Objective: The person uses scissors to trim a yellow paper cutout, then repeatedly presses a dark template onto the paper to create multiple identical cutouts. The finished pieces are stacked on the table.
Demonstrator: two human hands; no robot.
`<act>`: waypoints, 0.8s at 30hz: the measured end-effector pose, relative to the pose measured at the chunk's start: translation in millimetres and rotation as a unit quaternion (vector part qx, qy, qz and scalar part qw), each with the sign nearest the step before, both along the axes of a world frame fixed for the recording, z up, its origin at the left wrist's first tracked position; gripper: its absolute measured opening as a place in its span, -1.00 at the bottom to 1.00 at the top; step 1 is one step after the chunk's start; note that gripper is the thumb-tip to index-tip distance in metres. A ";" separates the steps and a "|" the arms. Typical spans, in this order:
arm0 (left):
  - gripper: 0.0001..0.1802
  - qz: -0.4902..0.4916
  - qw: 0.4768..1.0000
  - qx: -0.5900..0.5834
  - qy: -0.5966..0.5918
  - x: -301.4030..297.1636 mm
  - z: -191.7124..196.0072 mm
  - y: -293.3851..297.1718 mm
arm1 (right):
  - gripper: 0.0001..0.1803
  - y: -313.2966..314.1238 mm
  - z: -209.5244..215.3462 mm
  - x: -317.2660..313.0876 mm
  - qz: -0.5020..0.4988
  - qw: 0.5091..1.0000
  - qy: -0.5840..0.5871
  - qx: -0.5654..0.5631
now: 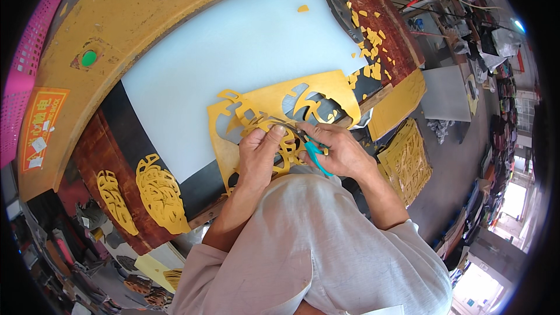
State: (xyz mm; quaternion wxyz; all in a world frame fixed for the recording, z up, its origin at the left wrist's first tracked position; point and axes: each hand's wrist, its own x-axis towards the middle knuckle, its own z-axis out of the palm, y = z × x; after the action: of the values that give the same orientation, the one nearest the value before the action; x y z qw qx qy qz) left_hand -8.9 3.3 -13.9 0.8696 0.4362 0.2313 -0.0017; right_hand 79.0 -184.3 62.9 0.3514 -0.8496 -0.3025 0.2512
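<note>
A yellow sheet [274, 100] with cut-out ornamental shapes lies over the white board [233, 46]. My left hand [259, 154] grips its near part, thumb on top. My right hand [338, 150] holds teal-handled scissors [315, 154], their blades pointing left into the sheet's pattern beside my left thumb. Both hands are close together just above my pale shirt.
Yellow offcuts [370, 41] are scattered on the dark red bench at the upper right. Two finished yellow cut-outs [160, 192] lie at the lower left. A stack of yellow cut pieces [406, 160] sits to the right. A pink basket [26, 64] stands at far left.
</note>
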 end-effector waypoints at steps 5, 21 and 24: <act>-0.74 0.000 0.999 -0.027 -0.019 0.3 0.7 0.3 | -0.35 -2.2 -5.7 -1.5 -0.003 1.000 0.010 0.007; -0.75 0.000 1.000 -0.015 0.016 1.8 14.3 -0.1 | -0.21 -3.2 -9.3 -2.0 -0.008 0.999 0.035 0.036; -0.76 -0.004 1.000 -0.015 0.007 1.5 8.9 1.8 | -0.23 -2.4 -3.7 -0.7 -0.001 1.000 0.017 0.021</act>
State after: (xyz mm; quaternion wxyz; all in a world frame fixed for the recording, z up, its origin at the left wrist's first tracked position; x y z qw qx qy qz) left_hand -7.3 5.2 -5.0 0.8745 0.4237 0.2359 -0.0123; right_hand 78.3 -186.7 59.3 0.3748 -0.8377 -0.3014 0.2588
